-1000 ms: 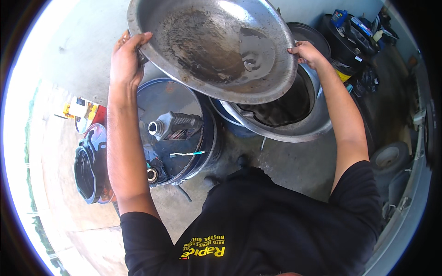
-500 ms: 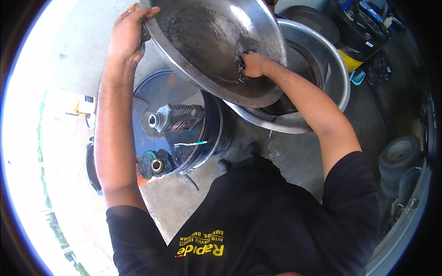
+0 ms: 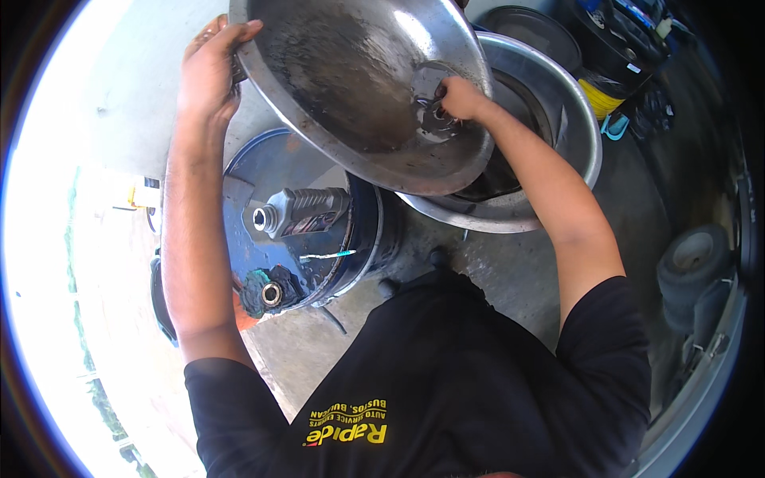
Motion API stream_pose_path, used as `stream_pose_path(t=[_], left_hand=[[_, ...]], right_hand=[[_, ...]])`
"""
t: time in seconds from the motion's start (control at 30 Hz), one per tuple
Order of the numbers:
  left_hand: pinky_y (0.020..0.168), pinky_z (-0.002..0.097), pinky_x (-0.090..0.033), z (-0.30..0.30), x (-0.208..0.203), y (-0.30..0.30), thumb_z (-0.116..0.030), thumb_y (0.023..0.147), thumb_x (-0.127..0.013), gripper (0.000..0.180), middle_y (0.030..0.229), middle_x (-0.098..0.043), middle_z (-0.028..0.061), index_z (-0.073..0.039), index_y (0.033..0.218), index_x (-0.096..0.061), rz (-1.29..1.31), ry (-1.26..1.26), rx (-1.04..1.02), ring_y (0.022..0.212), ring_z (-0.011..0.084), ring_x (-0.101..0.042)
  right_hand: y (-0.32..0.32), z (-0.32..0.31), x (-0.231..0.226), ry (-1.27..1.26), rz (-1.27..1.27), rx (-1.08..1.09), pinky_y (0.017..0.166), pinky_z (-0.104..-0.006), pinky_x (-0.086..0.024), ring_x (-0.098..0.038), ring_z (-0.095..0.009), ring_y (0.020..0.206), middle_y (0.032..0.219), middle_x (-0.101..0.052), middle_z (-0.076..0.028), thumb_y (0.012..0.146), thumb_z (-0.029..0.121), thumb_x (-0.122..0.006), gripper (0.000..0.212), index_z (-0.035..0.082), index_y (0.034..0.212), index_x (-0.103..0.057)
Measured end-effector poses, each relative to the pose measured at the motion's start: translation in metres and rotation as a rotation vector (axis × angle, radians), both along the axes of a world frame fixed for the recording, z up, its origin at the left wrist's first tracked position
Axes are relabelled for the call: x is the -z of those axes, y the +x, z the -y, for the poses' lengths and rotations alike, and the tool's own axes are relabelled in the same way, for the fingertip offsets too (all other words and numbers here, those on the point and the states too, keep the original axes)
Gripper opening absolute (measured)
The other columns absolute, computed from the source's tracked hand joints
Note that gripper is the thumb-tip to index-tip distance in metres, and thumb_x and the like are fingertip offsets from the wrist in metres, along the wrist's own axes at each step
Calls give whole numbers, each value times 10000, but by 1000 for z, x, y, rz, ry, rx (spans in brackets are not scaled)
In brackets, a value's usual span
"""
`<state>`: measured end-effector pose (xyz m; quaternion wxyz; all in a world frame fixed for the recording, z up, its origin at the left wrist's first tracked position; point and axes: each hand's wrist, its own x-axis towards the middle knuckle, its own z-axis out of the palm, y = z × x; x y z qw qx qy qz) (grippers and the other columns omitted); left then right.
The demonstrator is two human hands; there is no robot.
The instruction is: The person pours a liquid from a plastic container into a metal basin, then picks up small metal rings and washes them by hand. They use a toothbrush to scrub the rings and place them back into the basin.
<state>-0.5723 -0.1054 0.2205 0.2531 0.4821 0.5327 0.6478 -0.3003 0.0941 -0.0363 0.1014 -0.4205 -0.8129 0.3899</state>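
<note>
A large metal basin (image 3: 343,76), smeared with dark grime inside, is tilted up in front of me. My left hand (image 3: 211,68) is closed on its left rim, thumb over the edge. Inside the basin, my right hand (image 3: 462,99) has its fingers curled down at a small pool of dark liquid (image 3: 434,123) near the right wall. Whatever those fingers hold, if anything, is too dark to make out. Behind and to the right, partly covered by the tilted one, sits a second metal basin (image 3: 588,147) with something dark and round inside.
Below the basin stands a blue drum (image 3: 255,171). On its top lie a grey plastic bottle (image 3: 307,213) without a cap, a toothbrush (image 3: 328,255) and a dark rag (image 3: 253,291) with a metal ring (image 3: 272,294). Black containers (image 3: 617,48) stand far right; tyres (image 3: 693,263) are at right.
The tilted basin has shifted slightly left, along with my left hand. My right hand has moved up and right inside it, and the dark liquid beneath looks more spread out.
</note>
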Motion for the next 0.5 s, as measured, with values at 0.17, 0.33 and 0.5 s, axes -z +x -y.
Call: stream_pose_path(t=[0.17,0.33,0.5], left_hand=[[790,258,-510,2,-10,12,-15,924,-699,23,882,-678,41,-12,910,-681,-19,7,-38,835,119,-655],[722,247,-466,-8,-22,17,-67,944,-717,93,809,-624,9,-47,889,-646,-148,0,5,753,102,-586],[841,262,-515,-8,-40,26,-44,984,-655,88,933,-685,52,25,1036,-673,-391,-26,70,851,124,-660]], right_hand=[[29,-28,-21,-409,-323,187,541,-309,-570,-674,-174,665,875,-696,-75,985,91,-480,300,44,1198,-685],[61,-62,-33,-447,-247,370,696,-427,-518,-645,-167,811,968,-697,-68,972,249,-577,301,62,1155,-726],[84,-77,-11,-384,-33,422,889,-486,-507,-655,-304,1064,1205,-717,-152,936,342,-702,444,18,1239,-732]])
